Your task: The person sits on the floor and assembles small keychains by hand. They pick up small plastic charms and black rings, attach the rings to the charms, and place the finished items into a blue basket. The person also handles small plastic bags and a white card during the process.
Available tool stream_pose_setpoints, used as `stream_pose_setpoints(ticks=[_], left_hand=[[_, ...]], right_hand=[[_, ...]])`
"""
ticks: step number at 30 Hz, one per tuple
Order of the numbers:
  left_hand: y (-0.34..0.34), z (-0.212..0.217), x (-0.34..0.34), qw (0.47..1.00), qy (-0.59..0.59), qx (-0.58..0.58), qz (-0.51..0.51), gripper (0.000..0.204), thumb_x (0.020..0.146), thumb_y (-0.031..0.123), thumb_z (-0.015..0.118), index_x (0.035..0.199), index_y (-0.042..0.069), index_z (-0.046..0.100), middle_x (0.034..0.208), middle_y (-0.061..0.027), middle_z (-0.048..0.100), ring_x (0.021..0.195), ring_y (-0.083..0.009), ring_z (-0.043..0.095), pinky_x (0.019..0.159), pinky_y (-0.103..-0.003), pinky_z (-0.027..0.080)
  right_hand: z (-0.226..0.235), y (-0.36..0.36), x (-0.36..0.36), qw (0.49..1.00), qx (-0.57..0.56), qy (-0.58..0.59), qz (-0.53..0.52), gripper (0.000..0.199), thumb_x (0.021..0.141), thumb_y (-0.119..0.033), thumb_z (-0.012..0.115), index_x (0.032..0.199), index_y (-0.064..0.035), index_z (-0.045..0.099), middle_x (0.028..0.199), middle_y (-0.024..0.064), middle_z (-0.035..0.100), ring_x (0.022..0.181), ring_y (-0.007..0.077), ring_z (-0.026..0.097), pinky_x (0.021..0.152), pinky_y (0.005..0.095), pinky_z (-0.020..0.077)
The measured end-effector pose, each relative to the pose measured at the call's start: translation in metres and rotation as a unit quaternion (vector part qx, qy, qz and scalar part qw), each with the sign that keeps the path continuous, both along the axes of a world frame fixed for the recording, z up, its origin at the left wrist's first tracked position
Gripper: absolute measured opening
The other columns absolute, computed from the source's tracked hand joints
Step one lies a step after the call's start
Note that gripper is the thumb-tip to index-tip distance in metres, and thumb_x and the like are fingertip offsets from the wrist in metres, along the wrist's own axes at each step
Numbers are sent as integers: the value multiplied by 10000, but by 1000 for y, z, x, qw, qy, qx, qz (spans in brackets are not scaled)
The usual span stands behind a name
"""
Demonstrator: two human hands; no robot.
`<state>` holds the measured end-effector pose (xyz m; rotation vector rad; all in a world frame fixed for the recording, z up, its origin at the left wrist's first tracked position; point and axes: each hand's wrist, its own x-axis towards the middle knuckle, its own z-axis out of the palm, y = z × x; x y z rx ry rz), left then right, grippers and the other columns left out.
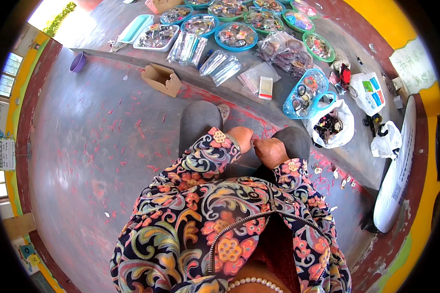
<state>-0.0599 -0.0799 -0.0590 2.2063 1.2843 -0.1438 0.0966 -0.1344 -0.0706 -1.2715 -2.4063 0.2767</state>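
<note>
My left hand (241,137) and my right hand (272,152) meet between my knees, fingertips nearly touching. The fingers of both are closed in a pinch. Whatever sits between them is too small to make out; a trace of red shows near the fingertips. Both forearms wear a dark floral jacket (195,166). Below the hands are my grey trouser legs (200,124), with one shoe (224,112) showing past the left knee. Red scraps (266,129) lie on the floor just beyond my hands.
On a raised step ahead stand several basins of small goods (236,36), plastic packets (221,67), a blue handled basket (305,95) and a white bag of dark pieces (330,127). An open cardboard box (162,80) sits front left. A long white sack (396,171) leans at right.
</note>
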Motion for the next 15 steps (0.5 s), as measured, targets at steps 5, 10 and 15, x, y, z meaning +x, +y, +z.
stream_pose_setpoints(ticks=[5,10,15], left_hand=[[0,-2,-3,999,-41,-13,-9,158,722,138,546,844,65,615,814,-173,613,805,-328,593,706,-442,460],[-2,-18,-4,987,-133,74,57,92,698,137,574,752,62,583,727,-145,600,721,-328,579,640,-436,449],[-1,-24,-4,988,-119,88,33,120,698,152,593,754,48,577,752,-139,599,731,-331,572,645,-424,451]], right_hand=[[7,-2,-4,993,-102,-58,-28,83,730,-148,532,774,-83,557,582,129,545,577,308,566,506,424,429],[-7,-1,1,993,-111,-23,5,95,715,-152,531,670,-80,573,602,133,558,585,314,570,515,426,434],[-5,-2,0,995,-98,-32,-9,85,718,-159,535,687,-90,574,601,128,555,586,311,570,515,416,437]])
